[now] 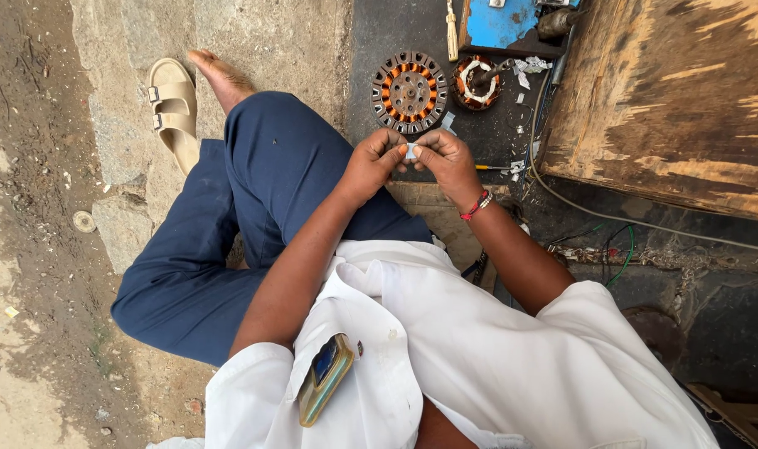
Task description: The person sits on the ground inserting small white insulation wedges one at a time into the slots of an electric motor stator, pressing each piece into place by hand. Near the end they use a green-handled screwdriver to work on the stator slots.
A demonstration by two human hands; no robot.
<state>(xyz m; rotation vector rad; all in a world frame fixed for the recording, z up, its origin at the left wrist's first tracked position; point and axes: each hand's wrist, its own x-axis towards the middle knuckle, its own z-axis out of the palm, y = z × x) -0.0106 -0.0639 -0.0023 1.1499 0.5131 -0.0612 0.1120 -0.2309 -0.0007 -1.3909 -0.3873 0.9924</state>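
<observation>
Small white folded slip of paper (410,151): pinched between fingertips of left hand (371,163) and right hand (444,160), held above the knee. Just beyond: round grey metal stator with copper-orange windings (410,92), flat on dark ground. Beside it: second wound stator with white insulation (475,82). Right: worn wooden box (670,100). Far left: beige sandal (174,108).
</observation>
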